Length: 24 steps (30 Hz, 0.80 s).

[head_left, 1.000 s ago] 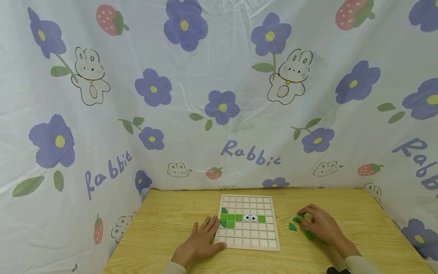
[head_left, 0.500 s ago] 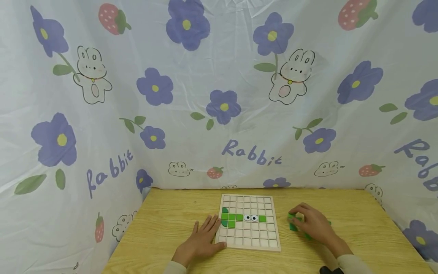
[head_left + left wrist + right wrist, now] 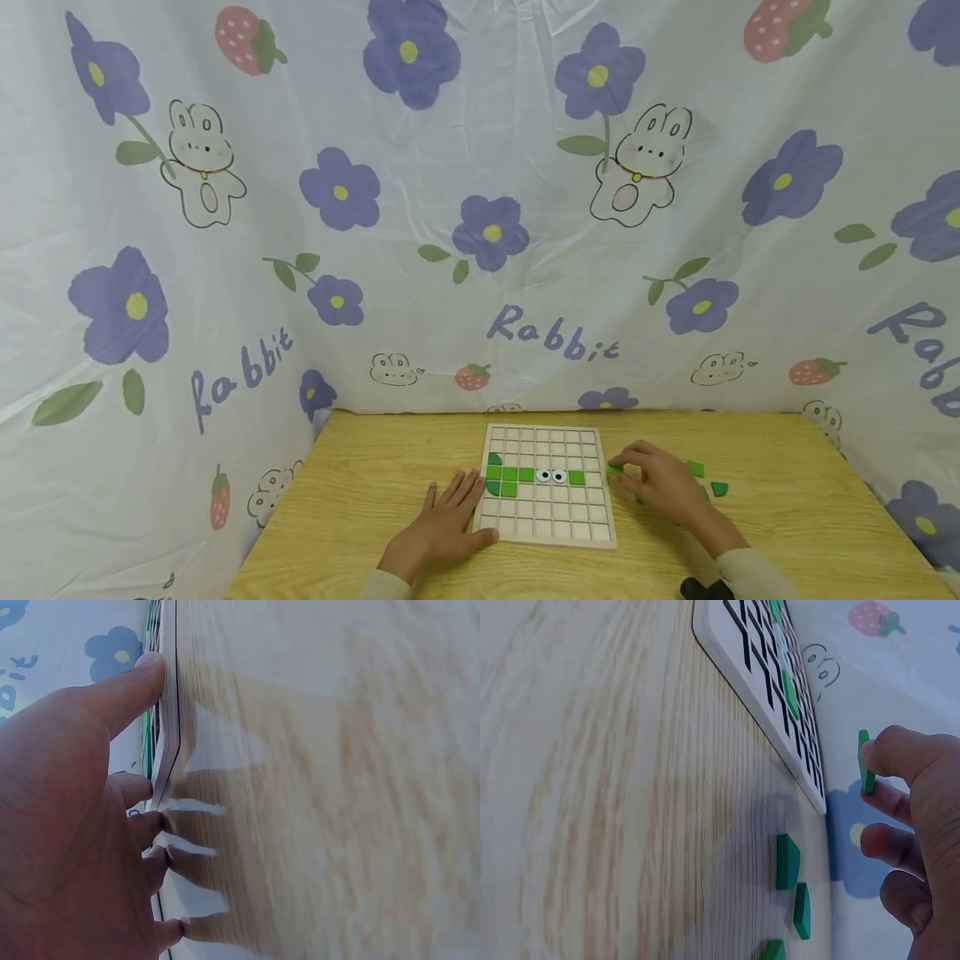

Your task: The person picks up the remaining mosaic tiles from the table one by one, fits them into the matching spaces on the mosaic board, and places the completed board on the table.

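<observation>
A pale wooden grid board (image 3: 546,527) lies on the table. Its left part bears several bright green square tiles (image 3: 510,474) and two dark green rounded tiles (image 3: 495,459). Two round eye pieces (image 3: 551,476) sit in the same row, with another green square (image 3: 577,477) to their right. My left hand (image 3: 442,523) rests at the board's left edge, fingers spread and thumb at the front corner. In the right wrist view, the thumb and forefinger of my right hand (image 3: 930,802) pinch a thin green tile (image 3: 865,761) above the table, just right of the board.
Loose green pieces lie right of the board, including a bright green one (image 3: 696,468) and a dark green rounded one (image 3: 719,489); my right hand partly hides others. A black object (image 3: 705,589) shows at the front edge. A patterned curtain (image 3: 420,333) stands behind the table.
My right hand has moved left from the loose pieces toward the board, carrying a green tile and uncovering pieces behind it. My left hand and the board stay put.
</observation>
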### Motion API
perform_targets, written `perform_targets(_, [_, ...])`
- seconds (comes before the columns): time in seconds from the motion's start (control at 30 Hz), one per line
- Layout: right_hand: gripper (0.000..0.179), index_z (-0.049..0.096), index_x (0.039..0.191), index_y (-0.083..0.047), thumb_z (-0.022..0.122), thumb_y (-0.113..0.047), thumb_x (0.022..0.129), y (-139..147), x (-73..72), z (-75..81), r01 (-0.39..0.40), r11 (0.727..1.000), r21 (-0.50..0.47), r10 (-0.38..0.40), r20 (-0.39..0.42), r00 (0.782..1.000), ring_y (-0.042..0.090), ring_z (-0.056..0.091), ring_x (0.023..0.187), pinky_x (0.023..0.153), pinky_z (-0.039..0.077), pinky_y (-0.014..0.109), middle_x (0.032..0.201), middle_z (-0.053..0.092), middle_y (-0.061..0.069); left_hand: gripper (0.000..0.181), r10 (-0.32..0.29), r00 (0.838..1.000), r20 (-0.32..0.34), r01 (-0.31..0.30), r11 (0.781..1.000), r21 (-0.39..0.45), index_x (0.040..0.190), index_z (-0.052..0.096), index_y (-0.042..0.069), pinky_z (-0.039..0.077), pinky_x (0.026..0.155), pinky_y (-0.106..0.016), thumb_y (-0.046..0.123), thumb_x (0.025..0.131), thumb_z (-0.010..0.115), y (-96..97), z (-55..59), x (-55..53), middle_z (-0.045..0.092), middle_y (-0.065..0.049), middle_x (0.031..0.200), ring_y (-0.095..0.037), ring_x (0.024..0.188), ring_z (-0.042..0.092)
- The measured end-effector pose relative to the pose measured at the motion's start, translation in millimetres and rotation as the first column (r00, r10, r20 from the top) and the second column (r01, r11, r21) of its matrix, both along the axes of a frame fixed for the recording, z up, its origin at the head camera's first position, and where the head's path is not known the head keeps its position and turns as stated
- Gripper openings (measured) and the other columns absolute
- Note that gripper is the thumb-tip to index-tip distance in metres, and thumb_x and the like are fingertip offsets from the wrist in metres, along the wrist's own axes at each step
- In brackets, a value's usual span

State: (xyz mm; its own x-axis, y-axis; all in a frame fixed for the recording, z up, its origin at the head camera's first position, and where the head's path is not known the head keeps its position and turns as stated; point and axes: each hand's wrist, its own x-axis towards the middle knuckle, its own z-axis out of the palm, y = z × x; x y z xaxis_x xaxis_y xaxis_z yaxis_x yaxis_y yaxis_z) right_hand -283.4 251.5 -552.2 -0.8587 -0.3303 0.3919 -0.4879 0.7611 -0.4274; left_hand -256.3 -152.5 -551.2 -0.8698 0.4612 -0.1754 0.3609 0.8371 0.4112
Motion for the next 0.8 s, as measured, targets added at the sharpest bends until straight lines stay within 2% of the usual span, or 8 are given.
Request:
perform_targets(0.17, [0.017, 0.083, 0.111, -0.019, 0.083, -0.016, 0.094, -12.6, 0.4, 3.1, -0.030, 0.999, 0.016, 0.030, -0.002, 1.000, -0.008, 0.047, 0.067, 0.057, 0.044, 0.019, 0.112, 0.072, -0.003, 0.094, 0.000, 1.000, -0.003, 0.000, 1.000, -0.002, 0.172, 0.022, 0.012, 0.007, 0.128, -0.074, 0.067, 0.103, 0.056, -0.2, -1.4, -0.6, 0.016, -0.010, 0.180, -0.038, 0.167, 0.012])
perform_targets(0.3, [0.016, 0.084, 0.109, -0.019, 0.084, -0.015, 0.093, -24.1, 0.7, 4.2, -0.059, 0.998, 0.010, 0.059, -0.040, 0.997, -0.008, 0.048, 0.068, 0.058, 0.045, 0.019, 0.110, 0.072, -0.002, 0.094, 0.000, 1.000, -0.003, 0.000, 1.000, -0.004, 0.172, 0.023, 0.012, 0.008, 0.128, -0.074, 0.067, 0.103, 0.056, -0.6, -1.9, -0.8, 0.015, -0.010, 0.180, -0.038, 0.167, 0.012])
perform_targets(0.43, [0.015, 0.085, 0.107, -0.019, 0.085, -0.016, 0.092, -34.3, -1.7, 2.9, -0.094, 0.995, 0.015, 0.095, -0.101, 0.990, -0.008, 0.052, 0.069, 0.057, 0.045, 0.019, 0.109, 0.073, -0.001, 0.094, -0.002, 1.000, -0.004, 0.002, 1.000, -0.004, 0.172, 0.023, 0.012, 0.008, 0.128, -0.074, 0.067, 0.103, 0.056, -1.0, -1.8, -1.0, 0.015, -0.010, 0.180, -0.038, 0.167, 0.012])
perform_targets(0.63, [0.017, 0.085, 0.108, -0.019, 0.086, -0.015, 0.091, -49.2, -4.0, 2.6, -0.131, 0.991, 0.016, 0.132, -0.113, 0.985, -0.008, 0.052, 0.069, 0.057, 0.045, 0.018, 0.108, 0.072, -0.003, 0.094, -0.004, 1.000, -0.002, 0.004, 1.000, 0.000, 0.172, 0.023, 0.011, 0.007, 0.128, -0.075, 0.066, 0.103, 0.056, -0.8, -1.9, -1.3, 0.016, -0.011, 0.180, -0.038, 0.167, 0.012])
perform_targets(0.8, [0.017, 0.086, 0.107, -0.018, 0.086, -0.014, 0.091, -63.0, -7.8, 1.0, -0.184, 0.983, 0.016, 0.184, -0.159, 0.970, -0.008, 0.050, 0.065, 0.055, 0.044, 0.016, 0.107, 0.072, -0.002, 0.094, -0.004, 1.000, 0.002, 0.004, 1.000, 0.000, 0.172, 0.022, 0.011, 0.007, 0.128, -0.074, 0.065, 0.103, 0.056, -0.1, -1.5, -1.7, 0.015, -0.011, 0.180, -0.038, 0.167, 0.011])
